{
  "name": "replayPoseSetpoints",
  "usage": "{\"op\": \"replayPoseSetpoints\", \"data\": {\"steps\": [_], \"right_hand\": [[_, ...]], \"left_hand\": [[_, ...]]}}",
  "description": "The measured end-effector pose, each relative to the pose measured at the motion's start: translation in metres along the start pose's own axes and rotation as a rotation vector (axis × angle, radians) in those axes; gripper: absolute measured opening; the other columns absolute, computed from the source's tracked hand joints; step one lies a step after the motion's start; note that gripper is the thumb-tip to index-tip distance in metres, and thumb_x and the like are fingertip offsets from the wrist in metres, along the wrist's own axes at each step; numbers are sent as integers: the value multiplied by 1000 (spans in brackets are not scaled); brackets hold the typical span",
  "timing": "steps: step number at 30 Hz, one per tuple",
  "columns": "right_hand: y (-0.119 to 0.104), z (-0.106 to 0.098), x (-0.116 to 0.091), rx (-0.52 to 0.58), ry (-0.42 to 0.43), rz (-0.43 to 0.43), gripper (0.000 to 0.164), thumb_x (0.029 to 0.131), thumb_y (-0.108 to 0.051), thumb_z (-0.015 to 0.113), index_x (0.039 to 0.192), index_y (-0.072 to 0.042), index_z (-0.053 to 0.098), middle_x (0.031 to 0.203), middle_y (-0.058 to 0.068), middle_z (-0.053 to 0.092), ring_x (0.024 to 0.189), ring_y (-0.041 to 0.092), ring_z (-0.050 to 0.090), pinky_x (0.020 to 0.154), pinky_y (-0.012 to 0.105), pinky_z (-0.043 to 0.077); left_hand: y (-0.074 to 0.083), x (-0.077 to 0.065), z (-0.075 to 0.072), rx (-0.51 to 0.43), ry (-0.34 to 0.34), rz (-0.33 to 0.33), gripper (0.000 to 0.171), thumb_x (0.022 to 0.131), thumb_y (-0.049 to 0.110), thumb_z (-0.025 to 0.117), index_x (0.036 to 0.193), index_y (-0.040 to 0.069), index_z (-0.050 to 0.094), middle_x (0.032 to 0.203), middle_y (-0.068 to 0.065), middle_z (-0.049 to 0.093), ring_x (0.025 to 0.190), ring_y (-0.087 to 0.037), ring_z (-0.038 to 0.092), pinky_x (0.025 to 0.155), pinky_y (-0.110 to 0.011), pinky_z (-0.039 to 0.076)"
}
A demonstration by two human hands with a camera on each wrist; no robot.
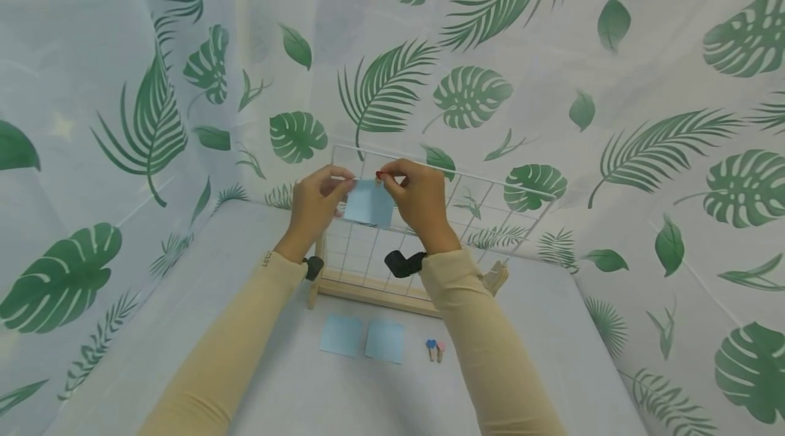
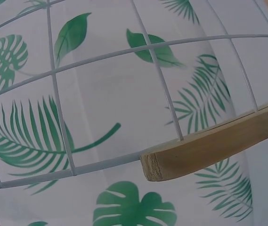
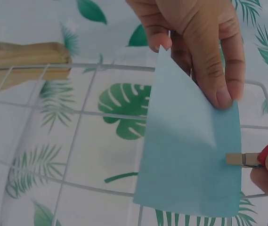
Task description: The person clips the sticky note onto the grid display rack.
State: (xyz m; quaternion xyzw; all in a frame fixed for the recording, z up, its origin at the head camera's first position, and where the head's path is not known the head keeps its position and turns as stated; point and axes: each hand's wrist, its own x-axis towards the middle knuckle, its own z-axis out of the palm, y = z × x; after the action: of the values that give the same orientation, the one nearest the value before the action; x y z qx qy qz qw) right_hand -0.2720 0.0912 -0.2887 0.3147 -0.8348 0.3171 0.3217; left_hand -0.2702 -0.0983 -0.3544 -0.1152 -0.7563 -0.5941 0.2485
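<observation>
A light blue square of paper [image 1: 369, 204] stands against the upper part of a white wire grid [image 1: 484, 180]. My left hand [image 1: 314, 199] pinches its upper left edge between thumb and fingers, as the right wrist view shows close up with the left hand [image 3: 204, 52]. At the paper's top edge, my right hand [image 1: 422, 194] pinches a small wooden clothespin with a red heart [image 3: 247, 159]. The clothespin's tip overlaps the paper [image 3: 185, 160] in the right wrist view. The left wrist view shows mainly the grid [image 2: 101, 59] and its wooden foot [image 2: 214, 146].
The grid stands in a wooden base [image 1: 368, 294] on a white table [image 1: 294, 388]. Before it lie two more blue paper squares [image 1: 341, 336] and two small clothespins, one with a blue heart [image 1: 431, 344], one with a pink heart [image 1: 440, 349]. A leaf-print curtain [image 1: 392, 27] hangs behind.
</observation>
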Motion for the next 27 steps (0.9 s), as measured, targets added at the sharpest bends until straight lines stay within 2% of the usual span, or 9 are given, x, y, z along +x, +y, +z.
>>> {"op": "replayPoseSetpoints", "data": {"steps": [7,14,19,24,27], "right_hand": [[-5,2,3,-39,-36,25,7,99,-1,76,99,3,81,95,17,82,60,29,67,57,35,54],[-8,3,5,-52,-68,64,10,101,-3,74,100,3,82,97,17,82,59,27,68,55,32,52],[-13,2,5,-30,-79,93,12,103,-2,72,106,4,82,100,18,82,56,26,72,54,37,60],[-8,7,2,-116,29,-13,7,99,-2,78,98,5,79,93,17,81,65,29,75,60,40,63],[-4,10,-1,-181,112,-54,15,95,-3,83,87,4,72,83,17,77,67,31,73,60,42,61]], "left_hand": [[-2,0,2,4,11,3,13,105,17,74,111,5,74,96,-17,80,84,-37,73,57,-18,55],[-2,0,5,-7,16,-13,13,106,20,73,112,8,73,95,-14,79,86,-26,72,58,-19,56],[-4,0,5,-1,23,18,12,107,19,72,111,7,73,94,-14,80,84,-29,73,58,-18,56],[-6,0,5,-1,29,38,14,107,20,72,112,7,72,97,-14,81,84,-30,75,58,-20,58],[-7,0,5,1,31,32,16,107,21,72,114,6,70,103,-16,81,85,-29,77,58,-21,59]]}}
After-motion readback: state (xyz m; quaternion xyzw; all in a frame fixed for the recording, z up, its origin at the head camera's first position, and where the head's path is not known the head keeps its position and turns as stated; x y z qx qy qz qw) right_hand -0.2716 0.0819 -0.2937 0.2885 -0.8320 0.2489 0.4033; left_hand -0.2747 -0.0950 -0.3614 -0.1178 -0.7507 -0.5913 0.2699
